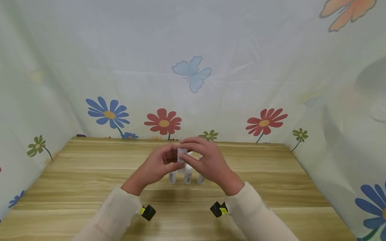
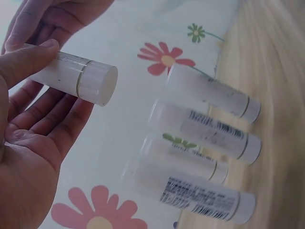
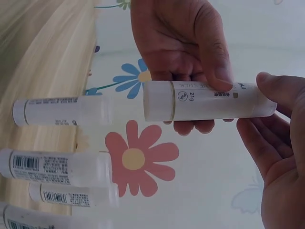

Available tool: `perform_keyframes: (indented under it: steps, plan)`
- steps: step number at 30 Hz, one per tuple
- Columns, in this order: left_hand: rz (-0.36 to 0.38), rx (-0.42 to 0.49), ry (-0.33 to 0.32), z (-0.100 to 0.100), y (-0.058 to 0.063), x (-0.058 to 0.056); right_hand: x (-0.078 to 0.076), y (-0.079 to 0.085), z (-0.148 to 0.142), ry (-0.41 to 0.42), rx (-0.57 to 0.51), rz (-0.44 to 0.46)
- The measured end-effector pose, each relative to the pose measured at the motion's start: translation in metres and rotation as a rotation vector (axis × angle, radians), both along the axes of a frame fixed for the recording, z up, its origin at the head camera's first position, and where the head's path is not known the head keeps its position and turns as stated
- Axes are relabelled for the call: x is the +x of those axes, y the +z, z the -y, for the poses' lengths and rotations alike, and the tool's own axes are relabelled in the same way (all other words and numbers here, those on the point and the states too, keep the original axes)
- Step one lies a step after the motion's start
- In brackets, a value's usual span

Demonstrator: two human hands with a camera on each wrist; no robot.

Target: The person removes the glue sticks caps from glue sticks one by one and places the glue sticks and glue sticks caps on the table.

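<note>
A white glue stick [image 1: 182, 160], with "21g" printed on its side, is held upright above the table between both hands. My left hand [image 1: 156, 164] holds it around the body, thumb on the near side and fingers behind, as the right wrist view shows. At the top end, my right hand [image 1: 209, 162] pinches it between thumb and fingers. Just beyond and below the hands, several more glue sticks stand upright on the table, among them one at the left [image 1: 172, 177], one in the middle [image 1: 188, 176] and a barcoded one [image 2: 200, 195].
The wood-grain table [image 1: 75, 187] reaches back to a white curtain [image 1: 135, 50] printed with flowers and a butterfly. The curtain also hangs along both sides. A black wrist camera [image 1: 148, 213] sits below the left wrist, another camera [image 1: 216, 209] below the right.
</note>
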State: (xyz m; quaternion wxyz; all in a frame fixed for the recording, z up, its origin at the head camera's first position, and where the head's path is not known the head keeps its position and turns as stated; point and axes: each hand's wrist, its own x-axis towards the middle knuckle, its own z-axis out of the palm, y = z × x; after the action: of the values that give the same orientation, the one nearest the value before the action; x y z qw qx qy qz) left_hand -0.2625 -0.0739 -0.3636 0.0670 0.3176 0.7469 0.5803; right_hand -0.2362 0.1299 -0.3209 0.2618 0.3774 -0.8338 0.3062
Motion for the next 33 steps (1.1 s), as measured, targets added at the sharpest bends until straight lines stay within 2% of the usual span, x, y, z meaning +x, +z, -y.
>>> perform_keyframes:
  steps: [7, 14, 24, 33]
  plan:
    - [-0.015, 0.027, -0.018, -0.003, -0.007, 0.018, 0.017, -0.009, -0.001, 0.029, -0.07, -0.026]
    - [-0.007, 0.077, -0.081, -0.006, -0.011, 0.032, 0.032, -0.014, -0.002, 0.044, -0.129, -0.054]
    - [0.002, 0.112, -0.174, -0.011, -0.011, 0.043, 0.05, -0.024, -0.008, 0.078, -0.193, -0.066]
    - [-0.035, 0.103, -0.188, -0.011, -0.007, 0.046, 0.056, -0.019, -0.011, 0.108, -0.23, -0.073]
